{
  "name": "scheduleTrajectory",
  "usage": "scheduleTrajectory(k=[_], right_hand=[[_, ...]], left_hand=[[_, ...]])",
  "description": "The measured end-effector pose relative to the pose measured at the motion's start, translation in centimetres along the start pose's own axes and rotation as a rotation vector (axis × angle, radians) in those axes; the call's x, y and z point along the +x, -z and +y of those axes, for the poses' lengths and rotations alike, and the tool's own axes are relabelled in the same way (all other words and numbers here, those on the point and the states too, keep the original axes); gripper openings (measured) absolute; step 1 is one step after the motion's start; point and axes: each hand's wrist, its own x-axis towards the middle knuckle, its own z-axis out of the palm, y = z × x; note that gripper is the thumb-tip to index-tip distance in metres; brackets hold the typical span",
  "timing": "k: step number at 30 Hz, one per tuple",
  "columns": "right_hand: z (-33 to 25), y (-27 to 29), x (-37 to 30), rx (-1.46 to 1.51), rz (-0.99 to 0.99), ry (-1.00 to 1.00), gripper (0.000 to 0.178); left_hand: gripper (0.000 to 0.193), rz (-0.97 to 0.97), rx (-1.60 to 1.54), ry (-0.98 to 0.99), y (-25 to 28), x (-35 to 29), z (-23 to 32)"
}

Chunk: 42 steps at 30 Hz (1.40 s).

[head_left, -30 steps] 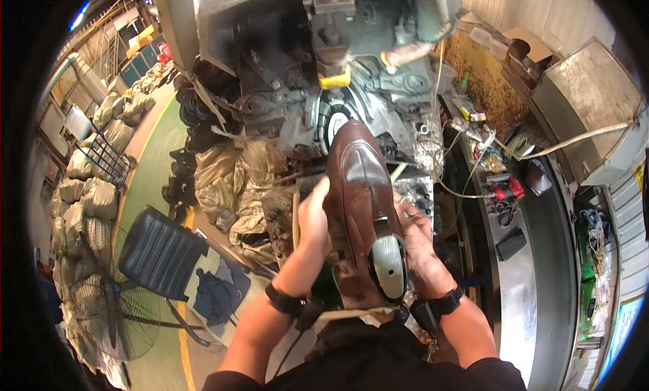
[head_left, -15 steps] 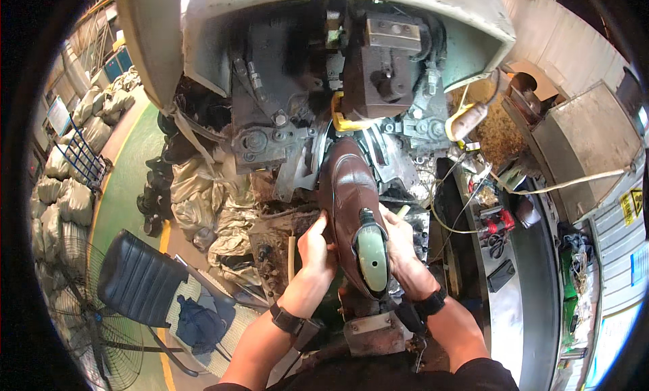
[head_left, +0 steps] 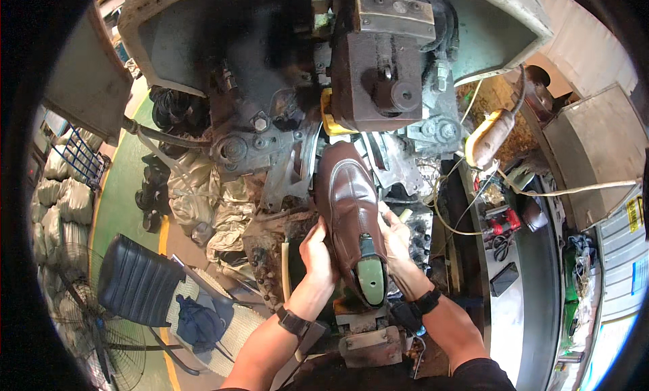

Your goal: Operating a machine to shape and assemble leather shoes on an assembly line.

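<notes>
A brown leather shoe upper (head_left: pixel 350 200) sits in the middle, stretched over a green shoe last (head_left: pixel 371 281) whose top shows at the heel opening. Its toe points away from me, between the metal plates of a dark machine (head_left: pixel 378 73). My left hand (head_left: pixel 318 254) grips the shoe's left side near the heel, thumb towards the top. On the opposite side my right hand (head_left: pixel 399 245) is wrapped against the shoe, its fingers partly hidden beneath. Both wrists carry dark bands.
A black chair (head_left: pixel 138 279) with dark cloth on its seat stands left, beside a wire fan (head_left: pixel 88 323). Pale sacks (head_left: pixel 71 201) are piled far left. To the right, a red tool (head_left: pixel 501 220) and a phone (head_left: pixel 503 277) lie on a bench; a yellow-and-grey device (head_left: pixel 488 139) hangs above.
The shoe has turned more upright, showing more of its top, and its toe has shifted slightly down in view. My hands stay on both sides. The view of the machine has shifted.
</notes>
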Motion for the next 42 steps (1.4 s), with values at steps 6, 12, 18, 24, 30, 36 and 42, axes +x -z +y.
scheduleTrajectory(k=[6,12,18,24,30,36,42], right_hand=[[0.3,0.0,0.7,0.027,-0.011,0.017,0.039],[-0.7,-1.0,0.0,0.07,0.015,-0.003,0.039],[-0.7,-0.5,-0.2,0.124,0.003,-0.055,0.043],[-0.9,-0.5,-0.6,0.121,-0.007,-0.072,0.043],[-1.5,-0.9,-1.3,0.171,-0.032,-0.085,0.047],[-1.0,-0.8,-1.3,0.038,0.083,0.006,0.054],[-1.8,-1.5,-3.4,0.02,0.091,-0.069,0.057]], left_hand=[[0.035,0.101,0.047,-0.062,0.4,1.3,-1.0],[0.034,0.087,0.003,-0.064,0.6,1.9,-1.4],[0.035,0.076,0.002,-0.019,0.7,2.0,-1.0],[0.04,0.091,0.073,-0.062,1.1,2.3,-1.0],[0.046,0.043,-0.024,0.051,0.3,1.4,0.2],[0.042,0.14,0.019,-0.047,0.0,1.0,-0.5],[0.044,0.151,0.01,-0.042,1.0,-0.7,-0.6]])
